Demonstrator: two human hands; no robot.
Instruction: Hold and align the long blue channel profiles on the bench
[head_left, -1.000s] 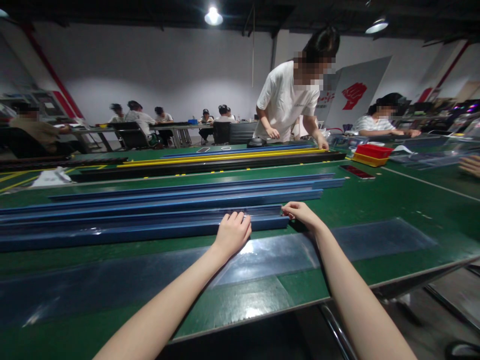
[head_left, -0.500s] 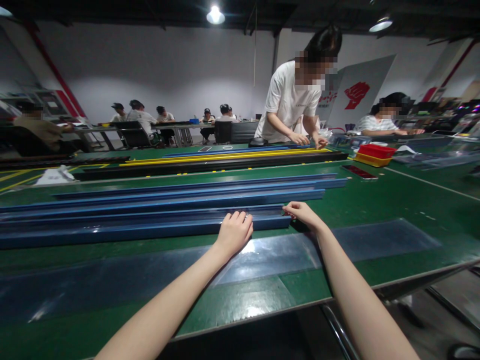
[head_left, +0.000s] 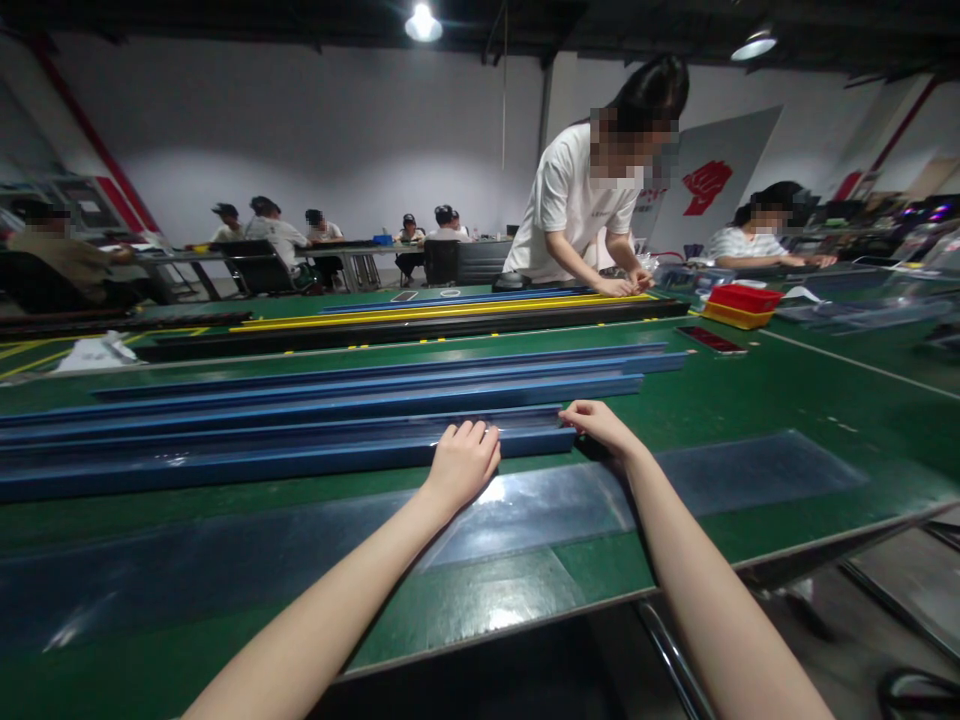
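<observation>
My left hand [head_left: 466, 458] is closed over the near wall of a long blue channel profile [head_left: 300, 466], its fingers bent into the groove. Clear film seems to lie inside that groove, with shiny patches. At the profile's right end is my right hand [head_left: 598, 424], thumb and fingers pinched together; what they hold is too small to make out. Below both hands a long clear plastic strip [head_left: 720, 478] lies flat on the green table [head_left: 780, 400]. Two more blue profiles [head_left: 525, 388] lie just behind, parallel to the first.
Farther back lie black profiles [head_left: 360, 338] and a yellow profile [head_left: 450, 314]. A phone [head_left: 712, 340] and a red bin [head_left: 742, 300] sit at right. Across the table a co-worker [head_left: 574, 200] bends over the profiles. The table's front edge [head_left: 555, 617] runs below my arms.
The whole view has shifted slightly. My hands keep nearly the same places on the blue profile. The co-worker's one hand has moved right, closer to the other.
</observation>
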